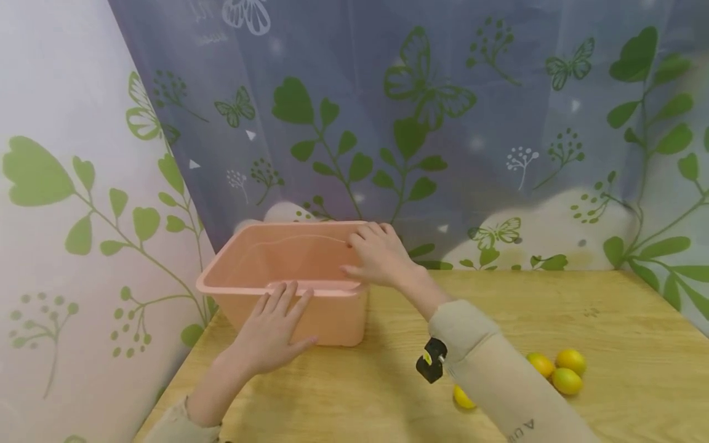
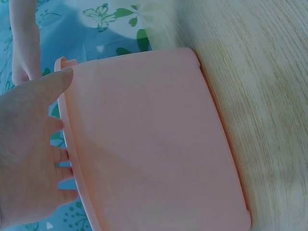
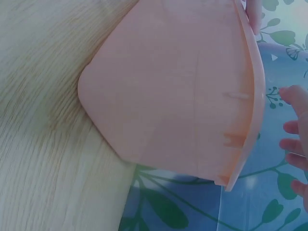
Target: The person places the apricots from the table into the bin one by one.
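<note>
A pink plastic bin (image 1: 332,320) stands upright on the wooden table, its opening facing up and its inside partly visible. My left hand (image 1: 268,338) lies at the near long rim with its fingers spread and reaching over the edge. In the left wrist view, the thumb of this left hand (image 2: 29,149) points along the bin's rim. Over the bin's right end is my right hand (image 1: 382,255), its fingers loosely bent. The right wrist view has the right hand (image 3: 298,139) a little apart from the bin's rim (image 3: 257,96), with nothing in it.
Several small yellow-green citrus fruits (image 1: 567,381) lie on the right part of the table (image 1: 609,320); one yellow fruit (image 1: 462,397) is partly behind the right sleeve. A leaf-and-butterfly patterned curtain (image 1: 343,92) hangs right behind the table. Another patterned sheet (image 1: 100,264) borders the left side.
</note>
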{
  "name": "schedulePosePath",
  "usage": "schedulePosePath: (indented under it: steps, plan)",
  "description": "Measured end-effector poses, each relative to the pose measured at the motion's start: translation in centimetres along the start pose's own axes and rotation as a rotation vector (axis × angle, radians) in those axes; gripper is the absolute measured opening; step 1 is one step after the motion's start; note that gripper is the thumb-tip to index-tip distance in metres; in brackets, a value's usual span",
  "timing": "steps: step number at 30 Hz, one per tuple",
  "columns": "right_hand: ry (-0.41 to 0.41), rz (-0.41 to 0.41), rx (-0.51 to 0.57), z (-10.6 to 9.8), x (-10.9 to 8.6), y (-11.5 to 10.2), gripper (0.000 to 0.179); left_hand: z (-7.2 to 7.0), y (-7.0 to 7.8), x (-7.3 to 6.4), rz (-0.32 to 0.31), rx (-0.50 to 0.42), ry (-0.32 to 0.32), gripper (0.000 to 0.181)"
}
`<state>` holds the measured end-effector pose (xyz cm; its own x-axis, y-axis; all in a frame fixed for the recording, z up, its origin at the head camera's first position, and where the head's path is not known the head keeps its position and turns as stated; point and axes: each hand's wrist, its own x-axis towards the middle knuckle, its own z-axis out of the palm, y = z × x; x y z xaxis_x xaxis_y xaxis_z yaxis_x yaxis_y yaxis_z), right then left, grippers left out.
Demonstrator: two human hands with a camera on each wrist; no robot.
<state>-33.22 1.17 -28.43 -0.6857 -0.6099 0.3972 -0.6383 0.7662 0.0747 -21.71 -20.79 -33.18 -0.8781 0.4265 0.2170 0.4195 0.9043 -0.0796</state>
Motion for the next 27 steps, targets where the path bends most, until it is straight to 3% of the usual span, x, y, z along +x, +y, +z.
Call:
schedulePosePath:
  steps: [10,19,24,27]
  plan:
    - [0.091,-0.039,-0.035,-0.5,-2.7,2.0,0.036,-0.1,0.0,0.0,0.002,-0.012,0.009,0.077]
    - [0.174,-0.083,-0.087,0.0,-7.0,4.5,0.049,0.0,0.1,-0.1,-0.001,-0.032,-0.005,0.077]
    - [0.258,-0.158,-0.126,1.0,-9.9,5.9,0.056,0.0,0.0,-0.1,0.002,-0.027,-0.007,0.078]
    - [0.26,-0.177,-0.142,1.6,-11.6,6.7,0.058,0.0,0.0,-0.1,-0.001,-0.035,-0.012,0.078]
